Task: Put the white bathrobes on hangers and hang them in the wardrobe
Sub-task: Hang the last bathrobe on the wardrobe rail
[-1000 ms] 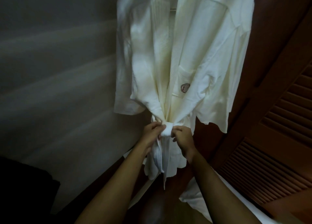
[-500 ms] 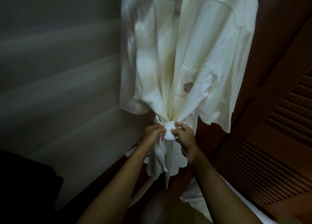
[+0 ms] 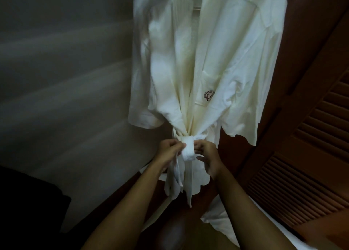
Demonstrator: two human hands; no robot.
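A white bathrobe [image 3: 213, 61] hangs at 12 o'clock, its belt knot [image 3: 188, 147] at centre. The left hand [image 3: 170, 152] curls its fingers around the belt at the knot's 9 o'clock; the right hand [image 3: 208, 158] pinches the knot from 3 o'clock. A louvered door [image 3: 306, 146] stands at 3 o'clock.

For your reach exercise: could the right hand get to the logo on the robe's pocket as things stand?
Probably yes. The right hand is at the belt knot, and the logo sits just above on the robe, with nothing between them.
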